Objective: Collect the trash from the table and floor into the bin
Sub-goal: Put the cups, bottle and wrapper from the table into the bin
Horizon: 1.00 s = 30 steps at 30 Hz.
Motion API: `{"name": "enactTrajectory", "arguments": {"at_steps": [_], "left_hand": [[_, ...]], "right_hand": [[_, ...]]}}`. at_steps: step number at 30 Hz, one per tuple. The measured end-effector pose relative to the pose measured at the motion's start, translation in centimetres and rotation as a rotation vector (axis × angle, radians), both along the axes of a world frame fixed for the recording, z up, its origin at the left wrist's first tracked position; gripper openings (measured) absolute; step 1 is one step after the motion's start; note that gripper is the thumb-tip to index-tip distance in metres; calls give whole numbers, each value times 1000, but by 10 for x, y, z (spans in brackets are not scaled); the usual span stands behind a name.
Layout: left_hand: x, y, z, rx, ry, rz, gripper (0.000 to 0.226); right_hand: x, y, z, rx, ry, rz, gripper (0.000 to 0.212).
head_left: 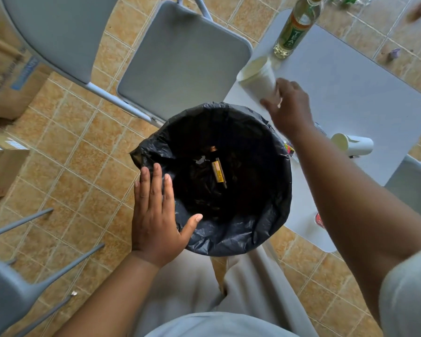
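The left hand (153,215) lies flat, fingers straight, on the bin (272,215) rim at 8 o'clock. A yellow wrapper (219,172) sits at the bin's bottom. At the bin's 1 o'clock, the right hand (289,110) grips a tilted white cup (258,76) by its base at the table (350,93) edge. A bottle (294,27) stands beyond it. A second cup (355,144) lies on its side at 3 o'clock.
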<state>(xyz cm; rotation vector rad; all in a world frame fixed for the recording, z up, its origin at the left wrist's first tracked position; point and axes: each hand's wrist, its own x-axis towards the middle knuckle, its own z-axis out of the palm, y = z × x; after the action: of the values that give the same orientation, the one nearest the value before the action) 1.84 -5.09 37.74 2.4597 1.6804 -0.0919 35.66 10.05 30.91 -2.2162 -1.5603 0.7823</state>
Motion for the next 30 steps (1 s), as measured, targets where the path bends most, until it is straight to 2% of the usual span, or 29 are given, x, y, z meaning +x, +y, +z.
{"name": "enactTrajectory", "arguments": {"at_steps": [3,6,8,10,13,15,17,19,21,23,30], "left_hand": [[1,2,3,-10,16,8,99],[1,2,6,-22,22,8,100],[2,4,7,-29,16,1,99],[3,7,8,-23,10,-5,99],[5,11,8,-8,4,-12,98],[6,14,7,0,3,-21,98],[6,16,7,5,-1,-30,97],[7,17,7,7,-3,-31,97],[10,19,6,10,-10,-38,97],[16,25,4,20,-21,-41,97],[29,46,1,27,-10,-48,98]], "right_hand": [[-8,-28,64,329,151,-134,48],[-29,-67,110,499,159,-118,45],[-48,-95,121,471,141,-46,45],[-68,-120,117,326,113,73,52],[-88,-147,98,118,-57,283,65],[-91,-158,90,172,-133,341,64],[-88,-161,84,347,-176,283,53],[-81,-161,81,432,-259,187,47],[-76,-163,78,353,-302,125,53],[-72,-163,75,268,-260,102,60],[-54,-135,68,309,-323,106,58]]}}
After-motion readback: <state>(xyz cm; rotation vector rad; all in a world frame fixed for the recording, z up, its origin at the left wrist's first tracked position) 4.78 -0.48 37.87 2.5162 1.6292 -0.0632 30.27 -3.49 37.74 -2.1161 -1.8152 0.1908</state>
